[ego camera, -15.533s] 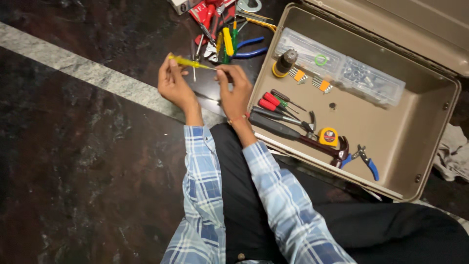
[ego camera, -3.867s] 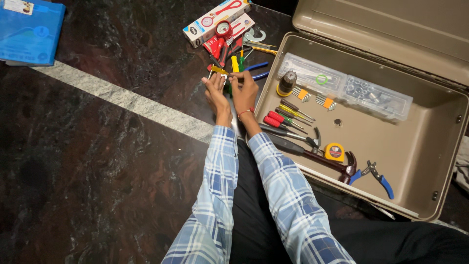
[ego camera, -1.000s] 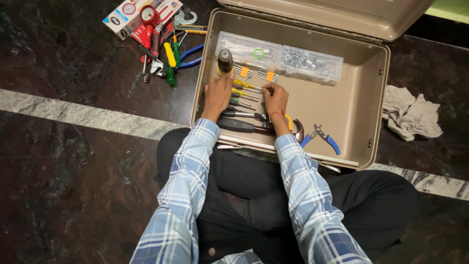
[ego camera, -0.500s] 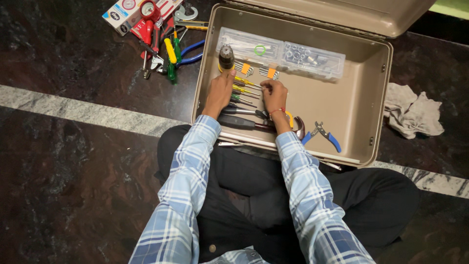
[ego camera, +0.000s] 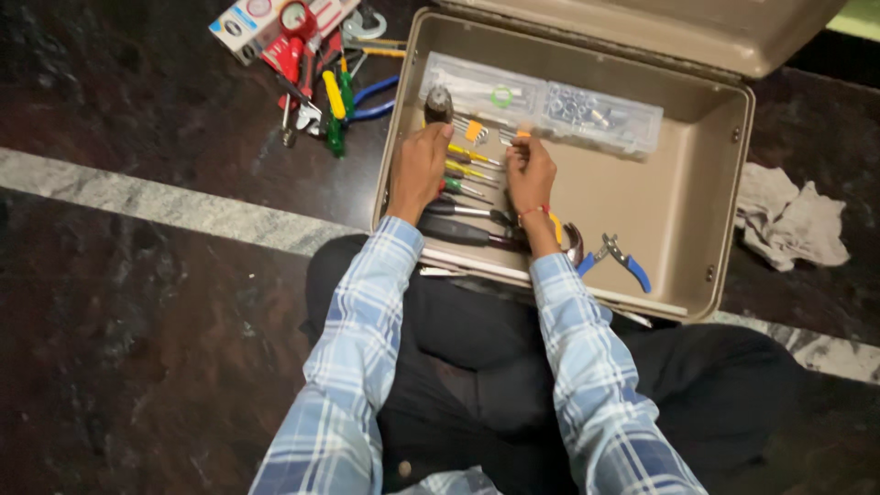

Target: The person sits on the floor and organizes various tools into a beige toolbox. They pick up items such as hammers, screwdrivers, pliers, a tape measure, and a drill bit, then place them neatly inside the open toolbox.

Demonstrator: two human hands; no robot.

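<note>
Dark stone flooring is carrying a tan toolbox (ego camera: 715, 183) where the left hand (ego camera: 420, 165) and right hand (ego camera: 530, 170) are lying with fingers curled on the row of screwdrivers (ego camera: 472, 170) along its near-left edge, while a pile of tools (ego camera: 330, 92) is waiting outside its far-left corner.

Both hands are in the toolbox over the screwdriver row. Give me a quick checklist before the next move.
1. Toolbox lid open: ok.
2. Left hand on the screwdriver handles: ok.
3. Right hand at the tips: ok; grip cannot tell.
4. Screwdrivers lying parallel in a row: ok.
5. Bare box floor beside the blue-handled pliers: ok.
6. Loose tools outside on the dark floor, not yet boxed: not ok.
</note>
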